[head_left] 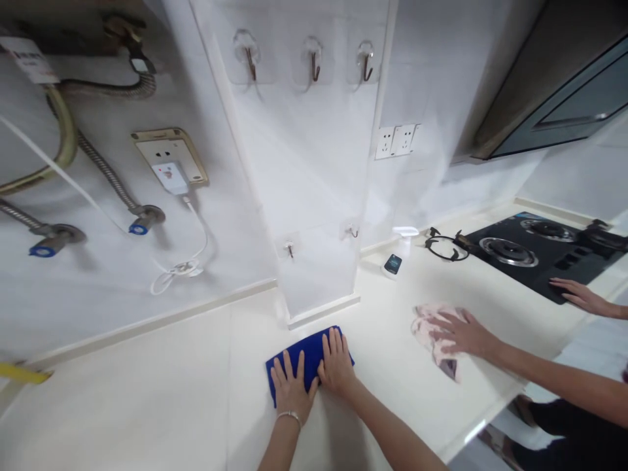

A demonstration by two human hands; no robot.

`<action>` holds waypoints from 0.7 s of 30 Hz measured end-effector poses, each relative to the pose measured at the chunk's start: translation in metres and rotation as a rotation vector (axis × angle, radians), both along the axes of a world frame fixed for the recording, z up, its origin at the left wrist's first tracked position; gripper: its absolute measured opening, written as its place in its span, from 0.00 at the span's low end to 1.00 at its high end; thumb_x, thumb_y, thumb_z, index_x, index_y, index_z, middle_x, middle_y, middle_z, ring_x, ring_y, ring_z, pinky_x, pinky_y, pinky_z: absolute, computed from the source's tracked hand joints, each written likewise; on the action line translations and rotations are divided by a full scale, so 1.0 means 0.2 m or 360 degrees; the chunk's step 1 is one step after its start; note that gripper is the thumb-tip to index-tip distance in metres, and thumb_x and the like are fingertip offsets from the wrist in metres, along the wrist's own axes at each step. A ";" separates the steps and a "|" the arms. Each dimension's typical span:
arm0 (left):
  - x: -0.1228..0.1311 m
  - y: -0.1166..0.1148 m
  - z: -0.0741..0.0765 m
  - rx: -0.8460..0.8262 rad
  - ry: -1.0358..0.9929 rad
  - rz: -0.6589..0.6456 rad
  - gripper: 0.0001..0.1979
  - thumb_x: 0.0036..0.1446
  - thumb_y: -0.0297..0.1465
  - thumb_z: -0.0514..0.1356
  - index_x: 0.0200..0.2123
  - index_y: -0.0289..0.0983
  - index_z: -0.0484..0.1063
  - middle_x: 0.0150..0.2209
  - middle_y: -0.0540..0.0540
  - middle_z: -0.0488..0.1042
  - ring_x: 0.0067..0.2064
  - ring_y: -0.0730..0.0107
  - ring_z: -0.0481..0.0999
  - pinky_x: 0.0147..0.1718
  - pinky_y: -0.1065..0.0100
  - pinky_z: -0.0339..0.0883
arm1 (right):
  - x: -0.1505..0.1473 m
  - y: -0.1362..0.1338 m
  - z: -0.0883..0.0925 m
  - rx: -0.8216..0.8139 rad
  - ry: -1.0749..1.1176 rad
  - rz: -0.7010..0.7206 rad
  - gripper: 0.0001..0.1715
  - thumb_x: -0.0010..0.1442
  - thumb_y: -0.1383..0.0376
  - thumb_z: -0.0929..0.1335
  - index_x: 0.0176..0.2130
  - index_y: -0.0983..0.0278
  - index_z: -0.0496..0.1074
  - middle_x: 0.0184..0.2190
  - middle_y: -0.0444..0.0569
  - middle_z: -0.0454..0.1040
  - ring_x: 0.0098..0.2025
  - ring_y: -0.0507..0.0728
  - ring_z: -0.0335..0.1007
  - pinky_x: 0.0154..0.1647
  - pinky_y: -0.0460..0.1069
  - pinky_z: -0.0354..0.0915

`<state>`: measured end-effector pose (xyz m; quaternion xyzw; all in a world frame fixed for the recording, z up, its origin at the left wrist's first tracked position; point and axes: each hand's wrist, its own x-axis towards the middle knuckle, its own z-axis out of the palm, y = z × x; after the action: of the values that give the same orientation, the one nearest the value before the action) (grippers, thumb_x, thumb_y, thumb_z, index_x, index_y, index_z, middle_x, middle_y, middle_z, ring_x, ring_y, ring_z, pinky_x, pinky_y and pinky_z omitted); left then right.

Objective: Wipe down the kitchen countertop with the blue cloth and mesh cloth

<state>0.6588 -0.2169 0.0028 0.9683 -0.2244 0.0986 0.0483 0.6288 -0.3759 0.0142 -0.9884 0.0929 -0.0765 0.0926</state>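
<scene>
While hands (314, 373) on blue cloth (308, 350), btl label (392, 263) blurry

A blue cloth (309, 358) is pressed onto the counter (147, 418) by the left hand (290, 389) and right hand (336, 363); a pink cloth (429, 333) nearby is pressed by another person's hand (464, 333).

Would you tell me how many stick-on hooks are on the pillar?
5 on the pillar: top-left hook, top-middle hook, top-right hook in a high row; lower-left hook and lower-right hook near the counter. Some may be hidden.
</scene>
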 end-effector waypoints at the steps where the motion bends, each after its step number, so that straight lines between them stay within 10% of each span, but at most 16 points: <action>1: -0.04 0.06 -0.01 0.0004 -0.0002 -0.0004 0.33 0.61 0.43 0.57 0.67 0.42 0.59 0.71 0.31 0.59 0.71 0.29 0.54 0.67 0.34 0.52 | -0.06 0.04 -0.01 -0.0003 -0.0030 0.0046 0.44 0.67 0.54 0.63 0.72 0.77 0.52 0.73 0.69 0.44 0.75 0.76 0.38 0.73 0.69 0.42; 6: -0.33 0.35 -0.16 -0.0036 -0.0183 -0.0143 0.39 0.58 0.43 0.60 0.70 0.47 0.52 0.73 0.37 0.55 0.74 0.30 0.44 0.66 0.35 0.56 | -0.41 0.18 -0.17 -0.0039 -0.0273 0.0146 0.48 0.65 0.61 0.65 0.75 0.69 0.42 0.75 0.62 0.39 0.75 0.74 0.38 0.71 0.71 0.50; 10: -0.38 0.37 -0.21 -0.0043 -0.0228 -0.0191 0.40 0.57 0.42 0.61 0.70 0.51 0.50 0.75 0.39 0.49 0.74 0.27 0.41 0.66 0.32 0.55 | -0.47 0.20 -0.21 -0.0014 -0.0302 0.0081 0.48 0.63 0.63 0.65 0.75 0.68 0.43 0.75 0.60 0.38 0.76 0.74 0.36 0.71 0.72 0.50; 21: 0.31 0.06 -0.02 -0.0013 0.0078 -0.0069 0.30 0.61 0.42 0.59 0.66 0.52 0.60 0.71 0.35 0.60 0.70 0.29 0.57 0.64 0.32 0.57 | 0.25 0.09 -0.13 -0.0066 -0.0053 -0.0132 0.45 0.66 0.53 0.64 0.71 0.78 0.54 0.73 0.69 0.45 0.75 0.76 0.31 0.74 0.70 0.32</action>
<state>0.7203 -0.2056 -0.0014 0.9651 -0.2437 0.0748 0.0598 0.6792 -0.3569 -0.0124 -0.9840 0.1308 -0.0987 0.0705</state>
